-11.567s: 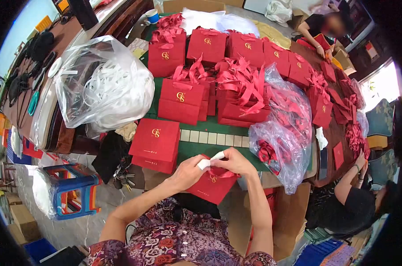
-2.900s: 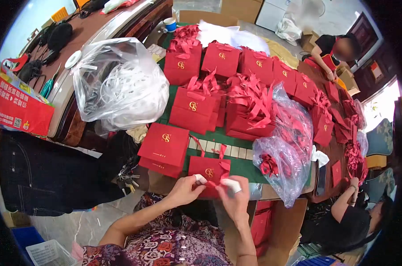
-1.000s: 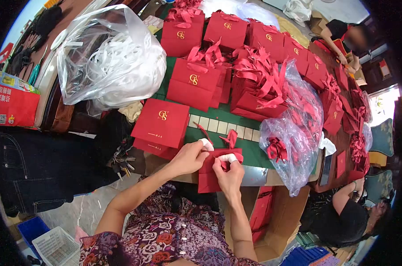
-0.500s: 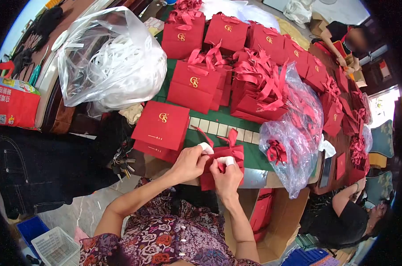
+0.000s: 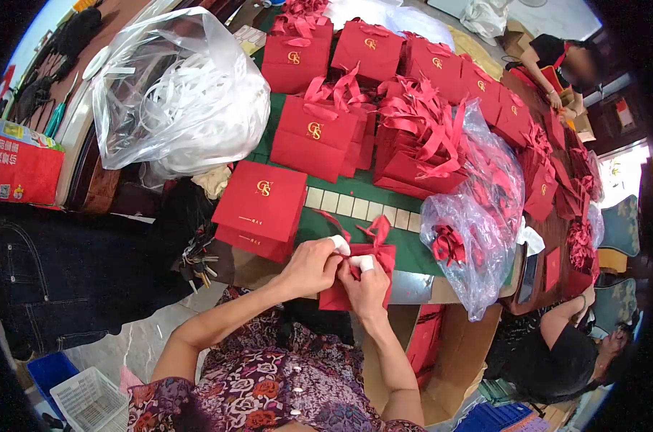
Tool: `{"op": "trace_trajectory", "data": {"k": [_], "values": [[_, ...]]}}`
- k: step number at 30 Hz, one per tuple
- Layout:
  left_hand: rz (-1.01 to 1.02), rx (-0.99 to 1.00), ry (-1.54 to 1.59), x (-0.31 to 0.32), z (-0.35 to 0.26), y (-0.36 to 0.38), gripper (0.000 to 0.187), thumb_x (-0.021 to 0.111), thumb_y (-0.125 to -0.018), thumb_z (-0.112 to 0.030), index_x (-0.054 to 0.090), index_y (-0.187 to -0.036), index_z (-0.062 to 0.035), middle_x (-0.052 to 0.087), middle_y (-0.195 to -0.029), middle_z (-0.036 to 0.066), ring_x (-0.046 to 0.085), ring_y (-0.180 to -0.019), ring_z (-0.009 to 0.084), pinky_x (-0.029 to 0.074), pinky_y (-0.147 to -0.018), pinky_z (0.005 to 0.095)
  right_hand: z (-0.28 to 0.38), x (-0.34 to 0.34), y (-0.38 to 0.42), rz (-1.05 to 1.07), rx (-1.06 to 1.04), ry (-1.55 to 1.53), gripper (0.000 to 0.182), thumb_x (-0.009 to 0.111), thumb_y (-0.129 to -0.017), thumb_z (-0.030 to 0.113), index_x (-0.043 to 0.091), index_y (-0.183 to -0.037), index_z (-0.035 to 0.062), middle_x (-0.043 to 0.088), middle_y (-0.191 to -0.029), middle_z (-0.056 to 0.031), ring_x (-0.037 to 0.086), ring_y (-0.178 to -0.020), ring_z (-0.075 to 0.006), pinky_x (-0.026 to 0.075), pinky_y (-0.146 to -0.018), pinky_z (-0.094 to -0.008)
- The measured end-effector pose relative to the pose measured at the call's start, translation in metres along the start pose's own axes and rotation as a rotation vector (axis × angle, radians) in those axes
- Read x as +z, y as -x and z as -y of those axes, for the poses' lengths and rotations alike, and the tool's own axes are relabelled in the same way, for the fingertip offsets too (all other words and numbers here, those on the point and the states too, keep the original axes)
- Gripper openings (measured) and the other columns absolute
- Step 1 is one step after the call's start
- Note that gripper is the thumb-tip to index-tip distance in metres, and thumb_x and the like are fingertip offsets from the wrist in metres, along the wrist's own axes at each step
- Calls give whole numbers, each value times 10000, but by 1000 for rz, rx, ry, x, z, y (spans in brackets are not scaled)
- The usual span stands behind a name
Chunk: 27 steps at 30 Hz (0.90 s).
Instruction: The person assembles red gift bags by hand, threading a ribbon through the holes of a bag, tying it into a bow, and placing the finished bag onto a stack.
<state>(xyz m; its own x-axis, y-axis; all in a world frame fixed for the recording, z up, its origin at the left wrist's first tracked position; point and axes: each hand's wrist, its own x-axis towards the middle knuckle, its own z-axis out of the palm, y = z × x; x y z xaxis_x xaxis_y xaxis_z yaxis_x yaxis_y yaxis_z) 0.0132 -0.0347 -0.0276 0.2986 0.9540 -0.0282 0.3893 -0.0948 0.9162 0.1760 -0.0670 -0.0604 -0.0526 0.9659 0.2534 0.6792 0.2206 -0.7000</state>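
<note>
At the table's near edge a small red paper bag (image 5: 381, 261) lies beneath my hands. A red ribbon (image 5: 378, 229) rises from its top, with a loose end sticking up to the left. My left hand (image 5: 310, 266) is closed in a pinch on the ribbon at the bag's top. Beside it, almost touching, my right hand (image 5: 365, 288) also pinches the ribbon. White wraps cover a fingertip on each hand. The exact grip is partly hidden behind the fingers. Left of my hands lie flat red bags (image 5: 260, 200) with gold lettering.
Finished-looking red bags (image 5: 315, 133) with ribbons stand in rows behind. A clear plastic bag of red ribbons (image 5: 467, 237) lies right; a bag of white ribbon (image 5: 189, 101) lies left. A cardboard box (image 5: 452, 360) stands below. Two people sit along the right side.
Both hands have moved slightly closer together at the ribbon, the right one shifting a little left. The red bag's top edge shows more on the right.
</note>
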Motion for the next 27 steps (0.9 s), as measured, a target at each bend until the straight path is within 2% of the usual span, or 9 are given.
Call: {"op": "trace_trajectory", "data": {"k": [1,2,5,13,19,23,25,26,27], "values": [[97,-62,15,-5,-2,-2,151,569,-849,-21,598,-994,12,669,-858,209,661,-831,408,527,-714,445,-2,-1,-1,54,0,-41,168,746,-761,89,607,-847,56,620,-784,-116,627,-717,-315,495,-621,-415],[125,-82,-3,-6,4,-5,151,602,-863,-47,619,-1004,6,667,-784,192,690,-731,304,499,-621,392,-3,-4,-3,63,-39,-72,154,737,-796,89,615,-882,51,625,-807,-123,626,-713,-315,495,-626,-413],[15,39,-26,3,18,-5,159,611,-866,-57,618,-1013,5,665,-772,180,680,-687,259,493,-595,374,5,-13,-3,80,3,-18,183,736,-811,57,655,-974,43,654,-858,-131,649,-739,-292,509,-659,-370],[38,-58,-6,7,8,-3,291,727,-827,-185,632,-1040,-12,638,-722,131,633,-624,243,500,-599,368,15,-25,-3,70,24,60,261,705,-825,30,672,-1082,54,655,-956,-132,648,-836,-302,521,-727,-382],[-18,-42,-59,10,4,1,290,733,-807,-115,614,-1053,-18,578,-896,156,611,-657,292,496,-613,420,19,-53,-36,92,-13,-105,173,672,-836,34,681,-1008,44,650,-979,-139,615,-937,-317,488,-830,-391],[-71,68,-106,18,1,8,254,732,-796,-96,613,-1012,-34,535,-882,137,606,-665,301,487,-588,407,1,-51,-54,299,-24,11,156,633,-895,171,704,-938,39,659,-896,-150,611,-892,-346,463,-749,-449],[-107,116,-146,22,4,11,240,732,-797,-96,614,-993,-26,532,-857,130,603,-655,294,481,-562,387,-10,-51,-60,531,6,-84,198,624,-897,204,705,-919,24,662,-864,-169,619,-844,-375,472,-717,-441],[-133,162,-150,25,6,13,245,723,-809,-102,599,-1005,-24,531,-877,139,608,-679,321,494,-585,403,-17,-52,-64,622,54,-95,221,622,-925,194,692,-989,-6,687,-816,-131,659,-733,-237,483,-660,-348],[-156,210,-152,26,8,13,250,714,-822,-108,585,-1018,-21,530,-896,147,613,-702,347,507,-608,420,-23,-54,-71,619,54,-94,221,622,-925,194,692,-989,-6,687,-816,-131,659,-733,-237,483,-660,-348]]}}
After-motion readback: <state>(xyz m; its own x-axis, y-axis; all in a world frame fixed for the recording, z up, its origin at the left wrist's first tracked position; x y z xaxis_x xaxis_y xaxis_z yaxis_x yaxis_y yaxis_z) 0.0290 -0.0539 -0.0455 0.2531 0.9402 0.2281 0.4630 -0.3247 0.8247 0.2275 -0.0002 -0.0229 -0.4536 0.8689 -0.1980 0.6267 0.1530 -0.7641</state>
